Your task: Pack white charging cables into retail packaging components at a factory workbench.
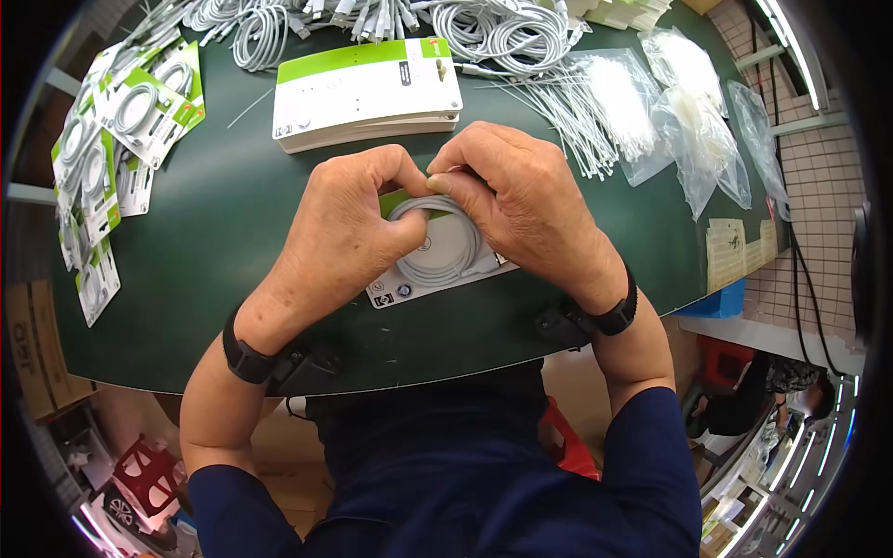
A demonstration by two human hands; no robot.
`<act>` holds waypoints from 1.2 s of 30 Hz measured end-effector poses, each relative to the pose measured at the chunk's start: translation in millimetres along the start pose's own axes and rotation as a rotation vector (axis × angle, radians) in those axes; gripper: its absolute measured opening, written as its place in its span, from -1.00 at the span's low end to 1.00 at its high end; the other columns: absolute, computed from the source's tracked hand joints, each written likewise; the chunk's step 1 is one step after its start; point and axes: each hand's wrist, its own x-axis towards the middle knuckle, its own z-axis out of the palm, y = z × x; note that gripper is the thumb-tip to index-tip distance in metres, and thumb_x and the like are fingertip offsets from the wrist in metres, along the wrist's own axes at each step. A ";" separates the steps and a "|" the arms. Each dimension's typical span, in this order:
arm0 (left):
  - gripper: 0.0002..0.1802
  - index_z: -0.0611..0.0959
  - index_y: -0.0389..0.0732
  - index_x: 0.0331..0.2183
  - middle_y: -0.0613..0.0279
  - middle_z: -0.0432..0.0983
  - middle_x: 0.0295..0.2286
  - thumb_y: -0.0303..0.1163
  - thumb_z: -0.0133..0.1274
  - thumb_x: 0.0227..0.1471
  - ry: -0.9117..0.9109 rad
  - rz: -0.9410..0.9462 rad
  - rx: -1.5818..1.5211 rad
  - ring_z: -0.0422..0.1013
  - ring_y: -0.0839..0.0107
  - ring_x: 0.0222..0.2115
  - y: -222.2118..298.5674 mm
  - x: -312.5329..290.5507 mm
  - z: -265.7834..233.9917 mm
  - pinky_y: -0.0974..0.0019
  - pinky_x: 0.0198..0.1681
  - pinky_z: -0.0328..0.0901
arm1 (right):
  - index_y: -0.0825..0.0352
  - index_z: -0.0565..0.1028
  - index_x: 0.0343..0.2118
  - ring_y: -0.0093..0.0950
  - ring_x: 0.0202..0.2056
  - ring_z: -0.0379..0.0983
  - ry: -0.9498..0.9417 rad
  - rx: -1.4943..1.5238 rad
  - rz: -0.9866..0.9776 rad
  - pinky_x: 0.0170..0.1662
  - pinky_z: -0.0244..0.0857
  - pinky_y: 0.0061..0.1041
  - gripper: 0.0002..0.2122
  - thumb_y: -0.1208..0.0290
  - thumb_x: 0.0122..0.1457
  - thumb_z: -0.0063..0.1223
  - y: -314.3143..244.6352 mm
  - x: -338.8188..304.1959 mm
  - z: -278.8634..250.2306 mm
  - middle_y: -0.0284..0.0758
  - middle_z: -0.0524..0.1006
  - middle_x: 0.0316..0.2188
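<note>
A white-and-green backing card (386,293) lies on the table close in front of me, with a coiled white cable (470,244) resting on its face. My left hand (349,214) is closed at the coil's left side, its thumb inside the loop and its index finger curled over toward the top. From the other side, my right hand (526,200) pinches thumb and index finger together at the coil's upper edge. What sits between those right fingertips is too small to make out. Both hands nearly meet there, covering the card's upper part.
A stack of blank-faced cards (367,93) stands just beyond my hands. Coiled cables (507,37) line the far edge. White cable ties (581,116) and plastic bags (693,121) lie right; finished cable cards (135,112) pile up left. A person (767,395) is off to the right.
</note>
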 end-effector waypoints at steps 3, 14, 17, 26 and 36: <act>-0.84 0.67 -0.37 -0.40 0.15 0.60 -0.53 -0.59 0.14 -0.17 -0.043 -0.066 -0.082 0.42 0.50 -0.52 -1.5 1.1 1.7 0.35 -0.35 0.40 | 0.34 0.49 -0.30 -0.24 -0.41 0.57 0.067 -0.101 -0.045 -0.37 0.44 -0.35 -0.87 0.62 0.16 0.25 0.0 0.5 4.4 -0.24 0.56 -0.45; -0.83 0.66 -0.40 -0.40 0.14 0.60 -0.52 -0.60 0.13 -0.17 -0.070 -0.024 -0.162 0.45 0.48 -0.49 -8.1 0.1 11.4 0.33 -0.33 0.41 | 0.29 0.42 -0.30 -0.25 -0.50 0.56 0.069 -0.320 -0.040 -0.47 0.40 -0.31 -0.85 0.56 0.22 0.23 -2.1 1.4 13.6 -0.29 0.53 -0.54; -0.83 0.66 -0.40 -0.40 0.14 0.61 -0.52 -0.60 0.13 -0.17 -0.078 -0.023 -0.149 0.47 0.47 -0.49 -8.7 -0.8 12.5 0.33 -0.32 0.42 | 0.28 0.41 -0.27 -0.25 -0.53 0.57 0.074 -0.325 -0.042 -0.49 0.39 -0.31 -0.85 0.53 0.25 0.22 -2.1 2.3 14.0 -0.29 0.53 -0.56; -0.82 0.67 -0.40 -0.39 0.13 0.63 -0.50 -0.60 0.13 -0.17 -0.080 -0.021 -0.154 0.49 0.44 -0.48 -6.1 -1.9 15.3 0.32 -0.30 0.43 | 0.28 0.39 -0.23 -0.28 -0.56 0.58 0.079 -0.313 -0.024 -0.52 0.40 -0.37 -0.85 0.49 0.30 0.19 -2.9 2.9 15.0 -0.29 0.54 -0.58; -0.82 0.67 -0.40 -0.39 0.12 0.63 -0.49 -0.60 0.14 -0.17 -0.073 -0.011 -0.153 0.49 0.46 -0.47 -5.9 -2.5 15.7 0.32 -0.29 0.43 | 0.29 0.38 -0.20 -0.28 -0.55 0.61 0.128 -0.260 0.032 -0.51 0.43 -0.37 -0.86 0.49 0.34 0.15 -2.1 2.3 18.8 -0.27 0.58 -0.54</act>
